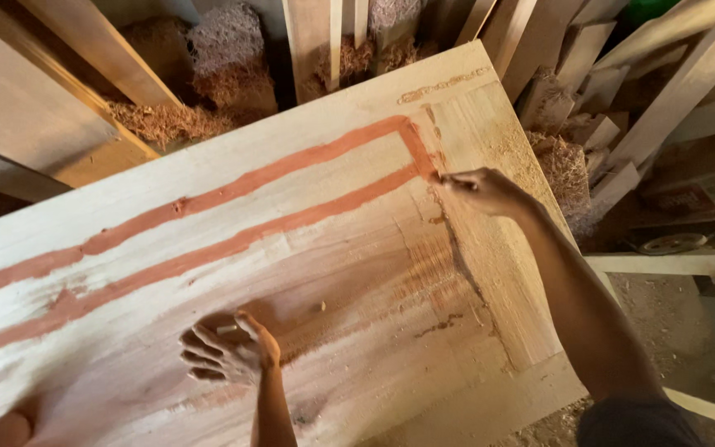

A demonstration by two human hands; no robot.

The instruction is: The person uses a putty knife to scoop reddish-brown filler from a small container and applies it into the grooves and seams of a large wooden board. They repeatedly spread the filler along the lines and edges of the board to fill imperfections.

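A large pale wooden panel [308,248] lies flat under me, its grooves filled with reddish-brown paste [233,186] in long stripes. My right hand [482,190] reaches to the far corner, fingertips pinched and pressing paste into the groove at the stripe's bend. My left hand [229,348] rests near the panel's middle, fingers curled around a small lump of the reddish paste beside a smeared patch [324,319].
Leaning planks [101,50] and wood shavings [175,120] crowd the far side. Offcuts and boards [672,74] pile up at the right, with a round metal disc [672,242] on a ledge. Sawdust covers the floor at lower right.
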